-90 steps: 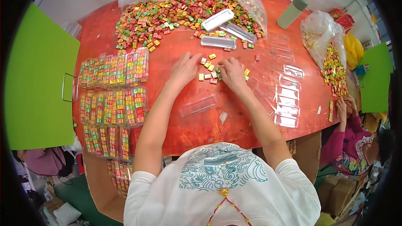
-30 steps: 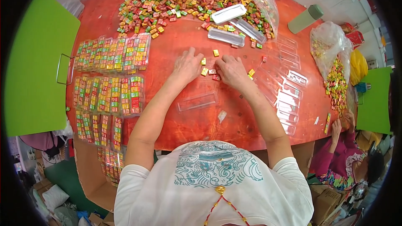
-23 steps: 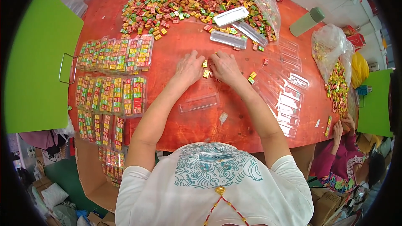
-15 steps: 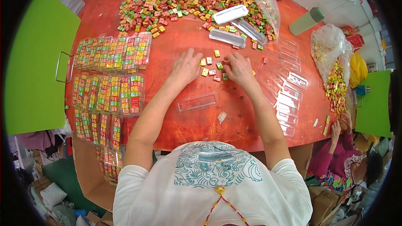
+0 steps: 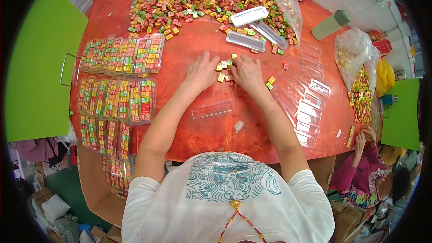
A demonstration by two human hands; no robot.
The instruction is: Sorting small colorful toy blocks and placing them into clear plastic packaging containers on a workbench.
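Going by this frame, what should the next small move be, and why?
Probably to slide the loose yellow block up against the short row of blocks: it lies just on the near side of that row, between the left hand and the right hand, whose fingers are close to the row's two ends.

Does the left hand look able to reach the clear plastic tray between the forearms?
Probably yes: the clear plastic tray lies uncovered on the red tabletop close to the left hand, with nothing visible between them.
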